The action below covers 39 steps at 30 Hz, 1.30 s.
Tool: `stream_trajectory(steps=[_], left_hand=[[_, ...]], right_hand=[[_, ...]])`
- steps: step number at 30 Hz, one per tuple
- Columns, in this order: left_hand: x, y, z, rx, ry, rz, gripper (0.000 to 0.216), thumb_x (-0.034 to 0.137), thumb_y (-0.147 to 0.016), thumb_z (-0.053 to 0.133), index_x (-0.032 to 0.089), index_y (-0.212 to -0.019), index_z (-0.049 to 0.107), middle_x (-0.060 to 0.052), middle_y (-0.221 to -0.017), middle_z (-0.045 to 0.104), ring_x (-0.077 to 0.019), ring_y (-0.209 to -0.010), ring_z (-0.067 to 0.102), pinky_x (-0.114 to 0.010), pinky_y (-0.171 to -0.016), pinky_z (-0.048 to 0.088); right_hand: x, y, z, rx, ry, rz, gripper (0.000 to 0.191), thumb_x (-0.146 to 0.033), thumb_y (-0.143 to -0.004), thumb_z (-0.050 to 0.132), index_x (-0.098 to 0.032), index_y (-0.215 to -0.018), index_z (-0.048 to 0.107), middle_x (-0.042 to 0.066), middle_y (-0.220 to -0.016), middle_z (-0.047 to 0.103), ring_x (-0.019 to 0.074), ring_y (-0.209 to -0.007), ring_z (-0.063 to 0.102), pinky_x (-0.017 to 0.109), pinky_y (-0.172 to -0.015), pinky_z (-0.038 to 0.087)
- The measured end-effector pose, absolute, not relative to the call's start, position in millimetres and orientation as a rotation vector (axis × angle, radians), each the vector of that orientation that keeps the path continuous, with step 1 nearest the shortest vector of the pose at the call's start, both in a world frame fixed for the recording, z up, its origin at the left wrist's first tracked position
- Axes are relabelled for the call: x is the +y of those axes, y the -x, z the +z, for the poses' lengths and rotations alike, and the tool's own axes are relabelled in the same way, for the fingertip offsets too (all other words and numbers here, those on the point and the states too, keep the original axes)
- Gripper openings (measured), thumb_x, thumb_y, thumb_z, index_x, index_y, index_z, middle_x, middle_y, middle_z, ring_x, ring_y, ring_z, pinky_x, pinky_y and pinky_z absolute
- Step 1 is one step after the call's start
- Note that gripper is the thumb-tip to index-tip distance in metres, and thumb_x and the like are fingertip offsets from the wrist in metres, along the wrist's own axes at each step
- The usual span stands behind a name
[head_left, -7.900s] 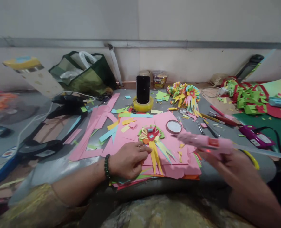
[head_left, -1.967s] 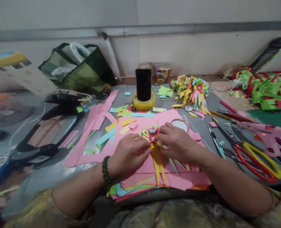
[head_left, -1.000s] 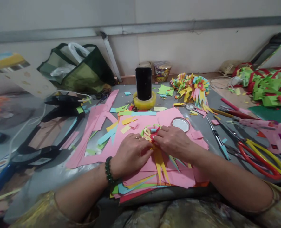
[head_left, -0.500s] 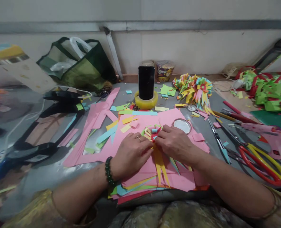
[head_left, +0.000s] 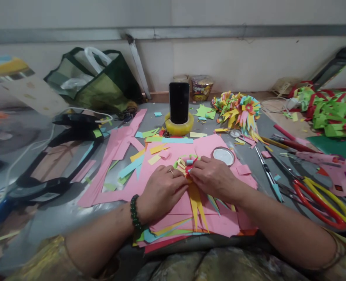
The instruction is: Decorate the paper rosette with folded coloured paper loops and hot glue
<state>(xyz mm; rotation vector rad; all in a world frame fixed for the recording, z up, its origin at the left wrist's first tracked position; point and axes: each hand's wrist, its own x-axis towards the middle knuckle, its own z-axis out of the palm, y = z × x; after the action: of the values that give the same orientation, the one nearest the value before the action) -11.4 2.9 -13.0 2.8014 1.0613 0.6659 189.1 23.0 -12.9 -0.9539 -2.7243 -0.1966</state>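
Between my hands lies a small paper flower [head_left: 181, 164] with a red centre, pale yellow and green petals and a rolled blue strip on top. Two yellow paper tails [head_left: 197, 205] hang from it toward me. My left hand [head_left: 164, 189], with a ring and a green bead bracelet, is closed with its fingertips pinching the flower's near left edge. My right hand [head_left: 214, 175] is closed on the flower's right side, its fingertips at the red centre. Both hands rest over a stack of pink paper sheets [head_left: 173, 222], and the fingers hide part of the flower.
A roll of tape [head_left: 223, 156] lies just past my right hand. A phone [head_left: 179, 103] stands in a yellow ring. Finished paper flowers [head_left: 246, 111] sit behind. Scissors [head_left: 322, 203] and a pink glue gun [head_left: 325, 162] lie right; pink strips [head_left: 108, 164] and a black frame [head_left: 44, 183] lie left.
My right fingertips have shifted very slightly on the flower's red centre. My left hand keeps its pinch, and the view has moved a little.
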Motion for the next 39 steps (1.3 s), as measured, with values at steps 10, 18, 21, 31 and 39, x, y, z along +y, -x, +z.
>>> stream_trajectory(steps=[10, 18, 21, 31, 39], left_hand=[[3, 10, -14, 1.024, -2.938, 0.843, 0.022, 0.021, -0.096, 0.051, 0.019, -0.082, 0.068, -0.002, -0.08, 0.073, -0.017, -0.073, 0.056, -0.033, -0.071, 0.037], [4, 8, -16, 0.983, -3.026, 0.859, 0.023, 0.017, -0.097, 0.048, 0.018, -0.084, 0.067, -0.002, -0.08, 0.072, -0.0163, -0.073, 0.056, -0.033, -0.071, 0.037], [4, 7, -18, 0.98, -3.042, 0.838, 0.025, 0.018, -0.097, 0.046, 0.019, -0.084, 0.067, -0.002, -0.08, 0.072, -0.0161, -0.072, 0.056, -0.033, -0.07, 0.037], [5, 9, -20, 0.974, -3.027, 0.787, 0.022, 0.018, -0.096, 0.049, 0.018, -0.083, 0.067, -0.002, -0.081, 0.071, -0.0171, -0.073, 0.054, -0.034, -0.069, 0.036], [6, 8, -22, 1.011, -3.032, 0.787, 0.021, 0.018, -0.094, 0.053, 0.019, -0.077, 0.065, -0.003, -0.077, 0.065, -0.0178, -0.072, 0.049, -0.034, -0.067, 0.035]], right_hand=[[23, -191, -13, -2.697, 1.003, -0.107, 0.012, -0.009, -0.085, 0.063, -0.016, -0.075, 0.067, 0.005, -0.076, 0.065, 0.0193, -0.073, 0.055, 0.029, -0.061, 0.039], [24, -190, -12, -2.726, 1.041, -0.044, 0.013, -0.01, -0.087, 0.061, -0.016, -0.078, 0.068, 0.005, -0.078, 0.066, 0.0187, -0.076, 0.055, 0.029, -0.065, 0.041], [24, -190, -12, -2.739, 1.066, -0.015, 0.013, -0.012, -0.089, 0.06, -0.015, -0.081, 0.069, 0.006, -0.082, 0.067, 0.019, -0.078, 0.055, 0.029, -0.066, 0.041], [20, -194, 0, -2.703, 1.022, 0.012, 0.011, -0.016, -0.085, 0.062, -0.017, -0.089, 0.073, 0.008, -0.09, 0.063, 0.0215, -0.084, 0.05, 0.029, -0.064, 0.04], [17, -189, 4, -2.847, 1.089, 0.026, 0.016, -0.012, -0.086, 0.059, -0.018, -0.088, 0.074, 0.01, -0.089, 0.061, 0.0226, -0.088, 0.05, 0.028, -0.062, 0.039]])
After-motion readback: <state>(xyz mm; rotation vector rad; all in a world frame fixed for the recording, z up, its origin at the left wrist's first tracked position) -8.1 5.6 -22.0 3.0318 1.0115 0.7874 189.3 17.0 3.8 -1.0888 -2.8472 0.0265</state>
